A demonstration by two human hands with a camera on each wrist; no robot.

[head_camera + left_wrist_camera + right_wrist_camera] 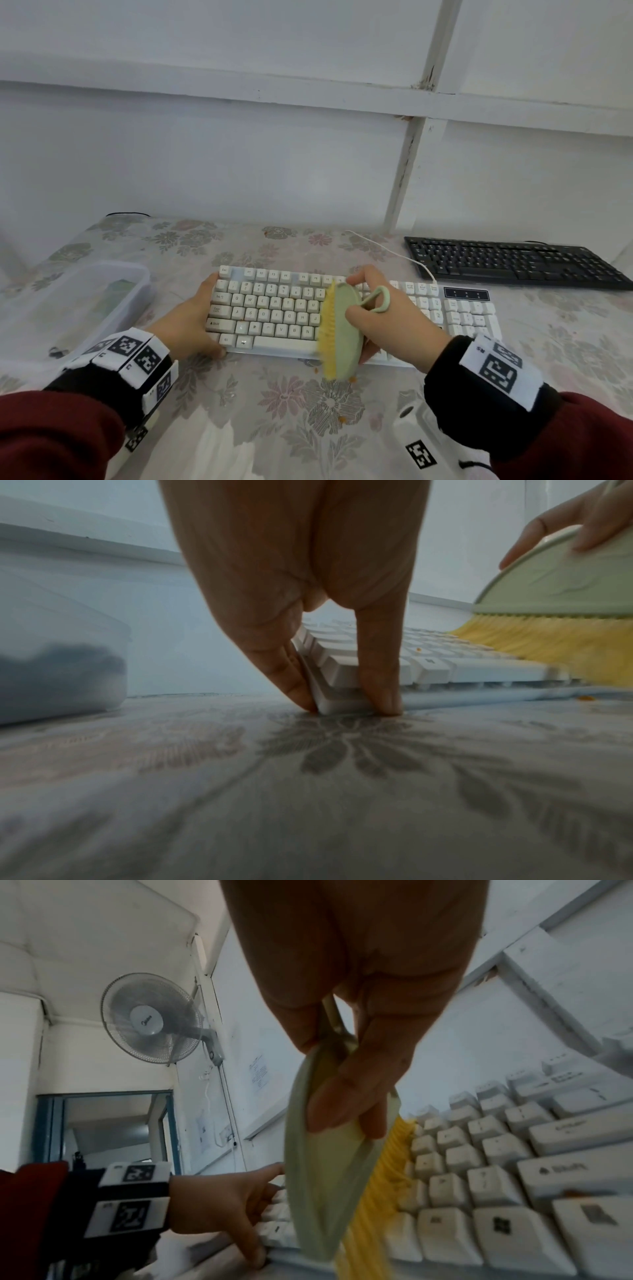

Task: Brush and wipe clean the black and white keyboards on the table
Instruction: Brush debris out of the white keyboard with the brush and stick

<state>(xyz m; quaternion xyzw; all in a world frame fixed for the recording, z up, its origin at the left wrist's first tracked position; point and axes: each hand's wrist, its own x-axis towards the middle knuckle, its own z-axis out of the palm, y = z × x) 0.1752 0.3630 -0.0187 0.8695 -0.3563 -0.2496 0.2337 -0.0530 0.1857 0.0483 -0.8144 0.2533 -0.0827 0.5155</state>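
While white keyboard (342, 308) is braced at table (274, 411) centre by left hand (191, 318), fingers pinching its left end, green brush (342, 335) is gripped in right hand (383, 308); brushing step judged underway. Next: bristles swept rightward; black keyboard (513, 262), far right, untouched.

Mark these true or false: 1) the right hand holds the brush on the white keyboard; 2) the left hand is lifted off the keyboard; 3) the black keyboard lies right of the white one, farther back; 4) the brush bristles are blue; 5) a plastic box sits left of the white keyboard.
1) True: the right hand grips the brush, bristles on the white keyboard.
2) False: the left hand holds the keyboard's left end, fingers at its corner.
3) True: the black keyboard is back right.
4) False: the bristles are yellow, the brush body pale green.
5) True: the plastic box stands there.
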